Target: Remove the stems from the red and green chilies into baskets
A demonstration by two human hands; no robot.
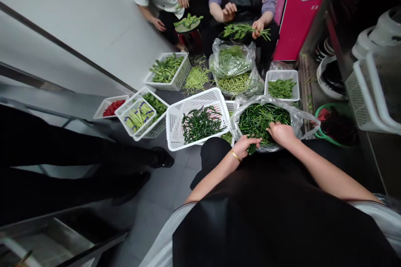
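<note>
A clear plastic bag [301, 116] full of thin green chili peppers [261, 116] lies open in front of my lap. At its near edge my left hand [243, 147] is closed around a few green chilies [251, 148]. My right hand [282, 134] reaches over the bag, its fingers bent together at the peppers; what they pinch, if anything, is hidden. Left of the bag, a white perforated basket [173, 129] contains a loose heap of green chilies [201, 126].
Baskets of leafy greens [167, 69] and bundled green stalks [139, 116], and a box of red peppers [114, 107], stand leftward. Bagged greens [234, 85] lie ahead. Opposite, one person holds leafy stems [246, 30]; another sits beside. Someone's dark-clad legs [78, 146] are at left. Shelving [360, 104] stands right.
</note>
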